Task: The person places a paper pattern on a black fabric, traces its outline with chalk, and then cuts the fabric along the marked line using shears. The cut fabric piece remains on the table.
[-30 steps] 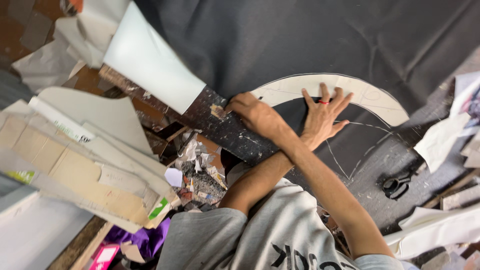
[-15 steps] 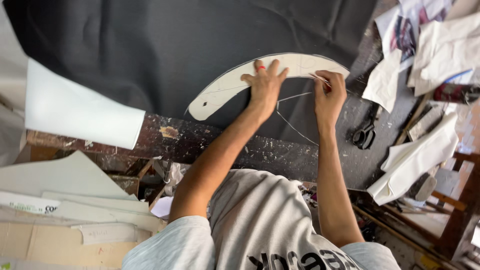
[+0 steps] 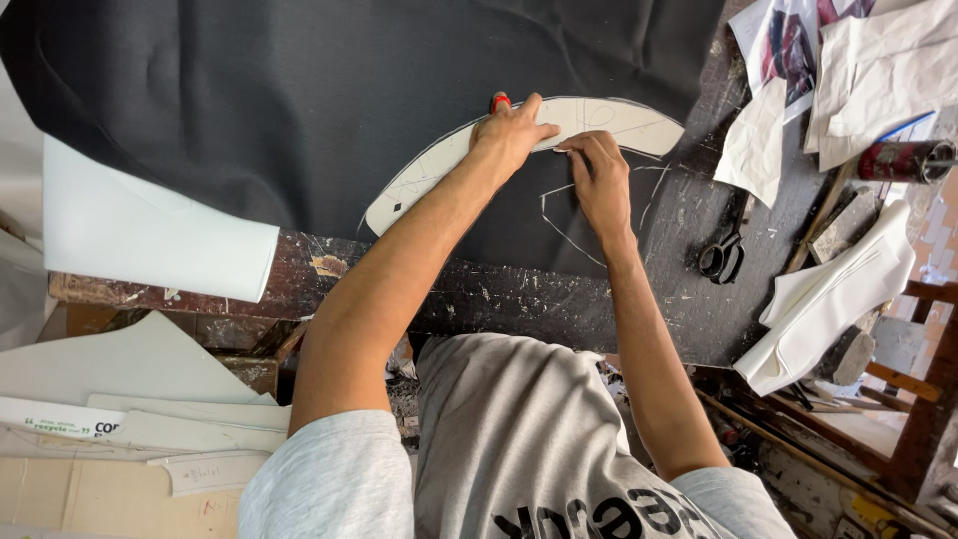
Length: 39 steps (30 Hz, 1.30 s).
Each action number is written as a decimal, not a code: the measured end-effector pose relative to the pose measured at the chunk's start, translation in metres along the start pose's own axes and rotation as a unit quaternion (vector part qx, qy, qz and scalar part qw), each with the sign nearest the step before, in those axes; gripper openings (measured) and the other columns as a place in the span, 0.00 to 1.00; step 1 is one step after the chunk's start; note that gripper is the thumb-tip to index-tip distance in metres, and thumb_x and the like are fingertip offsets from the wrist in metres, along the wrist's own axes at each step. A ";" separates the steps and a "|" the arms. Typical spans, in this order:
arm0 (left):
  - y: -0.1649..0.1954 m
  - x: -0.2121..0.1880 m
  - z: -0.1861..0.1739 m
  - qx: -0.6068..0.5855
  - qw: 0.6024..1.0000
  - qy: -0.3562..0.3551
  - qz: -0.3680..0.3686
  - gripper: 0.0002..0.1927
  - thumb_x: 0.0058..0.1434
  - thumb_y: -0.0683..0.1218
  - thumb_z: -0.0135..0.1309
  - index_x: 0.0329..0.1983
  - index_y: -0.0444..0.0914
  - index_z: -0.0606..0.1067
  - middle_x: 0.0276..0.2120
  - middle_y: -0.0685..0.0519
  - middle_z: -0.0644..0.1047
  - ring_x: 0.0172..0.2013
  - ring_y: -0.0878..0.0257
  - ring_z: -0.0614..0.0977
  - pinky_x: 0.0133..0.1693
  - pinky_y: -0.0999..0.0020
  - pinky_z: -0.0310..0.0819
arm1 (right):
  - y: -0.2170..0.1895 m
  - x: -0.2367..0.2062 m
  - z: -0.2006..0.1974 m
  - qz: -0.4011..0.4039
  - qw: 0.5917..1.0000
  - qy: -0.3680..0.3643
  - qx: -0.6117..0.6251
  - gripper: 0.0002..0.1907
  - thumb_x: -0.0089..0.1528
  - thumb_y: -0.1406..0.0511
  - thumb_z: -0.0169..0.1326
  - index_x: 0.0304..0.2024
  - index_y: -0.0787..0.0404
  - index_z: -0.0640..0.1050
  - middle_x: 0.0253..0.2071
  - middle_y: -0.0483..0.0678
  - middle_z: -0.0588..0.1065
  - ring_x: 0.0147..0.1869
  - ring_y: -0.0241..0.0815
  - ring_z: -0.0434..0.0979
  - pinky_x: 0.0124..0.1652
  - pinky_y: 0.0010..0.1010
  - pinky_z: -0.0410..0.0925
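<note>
Two hands worked a curved cream template lying on black fabric at the bench's far side: left hand spread flat, pinning it; right hand pinched, apparently around chalk, tracing best tight along its edge.

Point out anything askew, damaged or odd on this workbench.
The bench edge is chipped and paint-spattered. The black sheet's left corner is folded over, showing its white underside. Otherwise the left hand presses the curved template flat, with the right hand at its lower edge.
</note>
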<state>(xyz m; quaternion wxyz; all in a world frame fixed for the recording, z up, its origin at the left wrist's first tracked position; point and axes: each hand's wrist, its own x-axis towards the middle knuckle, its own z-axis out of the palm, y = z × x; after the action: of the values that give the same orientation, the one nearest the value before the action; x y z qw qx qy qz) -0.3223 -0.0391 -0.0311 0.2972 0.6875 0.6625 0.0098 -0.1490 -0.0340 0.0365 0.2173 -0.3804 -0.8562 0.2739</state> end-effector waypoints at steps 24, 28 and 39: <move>-0.021 0.010 -0.013 -0.017 0.998 0.002 0.068 0.41 0.51 0.32 0.62 0.63 0.65 0.73 0.57 0.57 0.71 0.49 0.57 0.80 0.45 0.62 0.81 | -0.054 -0.019 0.079 -0.092 0.987 -0.120 0.049 0.10 0.63 0.74 0.56 0.47 0.70 0.78 0.50 0.57 0.76 0.56 0.56 0.76 0.58 0.42 0.70; -0.020 0.004 -0.013 -0.013 0.998 0.012 0.064 0.42 0.51 0.31 0.61 0.62 0.65 0.74 0.55 0.57 0.72 0.45 0.58 0.81 0.43 0.63 0.82 | -0.061 -0.027 0.090 -0.101 0.981 -0.157 0.056 0.12 0.63 0.73 0.56 0.49 0.69 0.79 0.52 0.57 0.75 0.60 0.56 0.74 0.60 0.43 0.69; -0.018 -0.005 -0.024 -0.071 0.997 0.003 0.044 0.20 0.63 0.50 0.57 0.60 0.59 0.75 0.41 0.55 0.79 0.27 0.60 0.82 0.33 0.64 0.78 | -0.084 -0.040 0.104 -0.153 0.963 -0.211 0.069 0.14 0.62 0.71 0.57 0.50 0.70 0.78 0.56 0.59 0.74 0.65 0.58 0.71 0.63 0.45 0.67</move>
<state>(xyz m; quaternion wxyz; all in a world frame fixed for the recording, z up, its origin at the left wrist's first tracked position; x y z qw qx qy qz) -0.3488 -0.0351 -0.0175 0.3420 0.6933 0.6303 0.0718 -0.2297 -0.1433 0.0043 0.0969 -0.1625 -0.9098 0.3695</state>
